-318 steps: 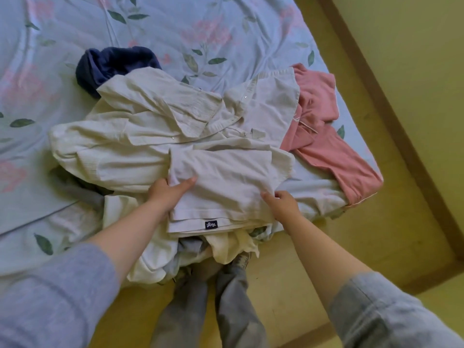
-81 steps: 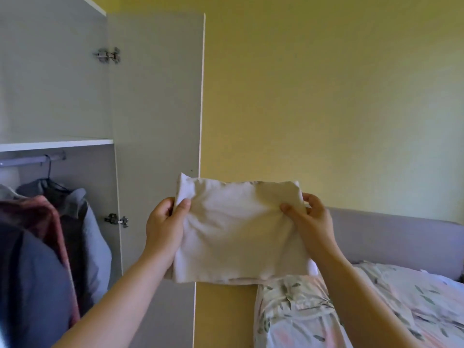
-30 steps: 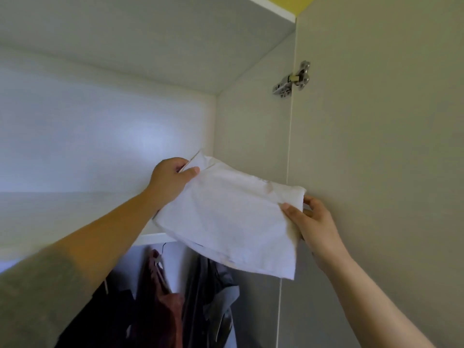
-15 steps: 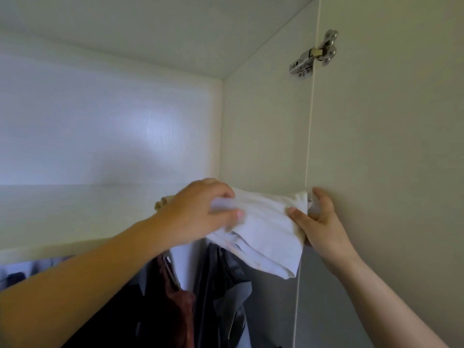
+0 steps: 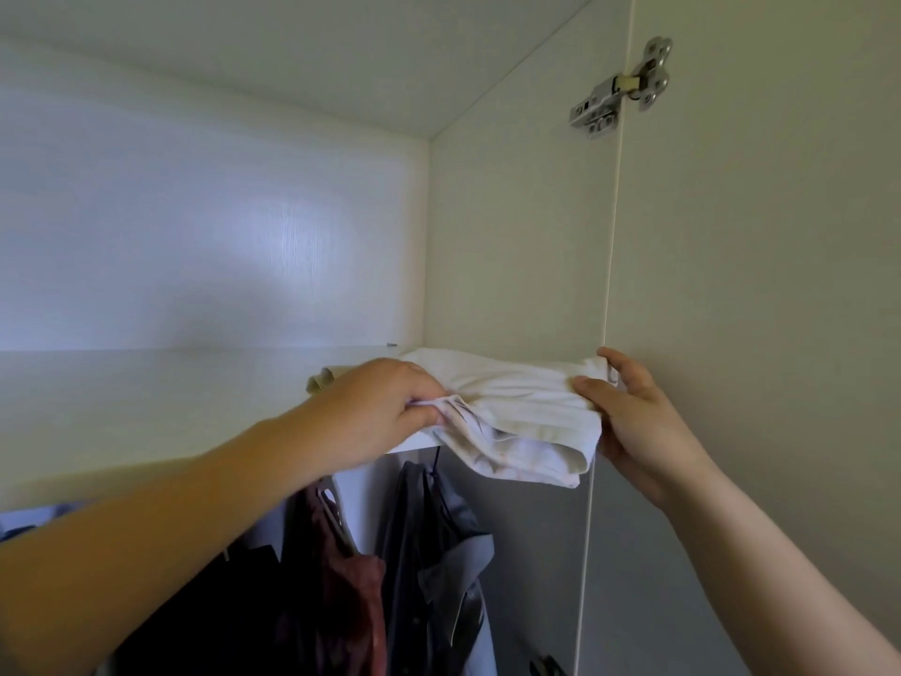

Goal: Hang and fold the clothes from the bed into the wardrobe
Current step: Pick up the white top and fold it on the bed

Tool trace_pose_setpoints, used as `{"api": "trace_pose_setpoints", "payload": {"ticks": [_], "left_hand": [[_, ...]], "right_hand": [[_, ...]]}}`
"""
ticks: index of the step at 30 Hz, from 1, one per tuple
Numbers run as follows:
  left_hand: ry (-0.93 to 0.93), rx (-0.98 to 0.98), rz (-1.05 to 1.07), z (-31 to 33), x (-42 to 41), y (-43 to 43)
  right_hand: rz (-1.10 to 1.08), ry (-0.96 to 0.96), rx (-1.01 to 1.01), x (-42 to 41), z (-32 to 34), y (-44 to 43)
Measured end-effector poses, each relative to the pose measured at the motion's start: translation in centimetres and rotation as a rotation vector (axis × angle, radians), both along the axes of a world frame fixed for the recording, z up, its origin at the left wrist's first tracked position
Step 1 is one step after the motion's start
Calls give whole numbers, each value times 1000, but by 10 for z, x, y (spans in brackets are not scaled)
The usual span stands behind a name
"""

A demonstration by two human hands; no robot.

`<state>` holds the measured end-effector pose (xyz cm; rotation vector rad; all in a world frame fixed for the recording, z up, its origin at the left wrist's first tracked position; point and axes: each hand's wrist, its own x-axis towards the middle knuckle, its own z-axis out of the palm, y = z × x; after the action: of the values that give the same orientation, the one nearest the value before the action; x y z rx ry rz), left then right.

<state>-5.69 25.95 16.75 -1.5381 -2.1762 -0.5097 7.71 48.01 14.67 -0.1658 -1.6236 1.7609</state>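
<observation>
cloth (image 5: 526, 402), white, folded, on shelf (image 5: 146, 397), in tight grip of left hand (image 5: 375, 407) and right hand (image 5: 638, 426)

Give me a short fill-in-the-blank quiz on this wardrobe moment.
The left hand and right hand both grip a folded ____ garment.
It rests partly on the shelf, at the shelf's ____ end.
Dark shirts hang ____ the shelf.
Missing words: white; right; below.
</observation>
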Motion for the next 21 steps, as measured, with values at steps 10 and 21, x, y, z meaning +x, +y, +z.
{"api": "trace_pose_setpoints", "payload": {"ticks": [10,21], "left_hand": [[-32,-202,243,27,-73,-6],[-131,-4,-16,-19,21,-16]], "right_hand": [[128,46,-140,-27,0,-30],[-302,-223,1055,-2,6,-2]]}}
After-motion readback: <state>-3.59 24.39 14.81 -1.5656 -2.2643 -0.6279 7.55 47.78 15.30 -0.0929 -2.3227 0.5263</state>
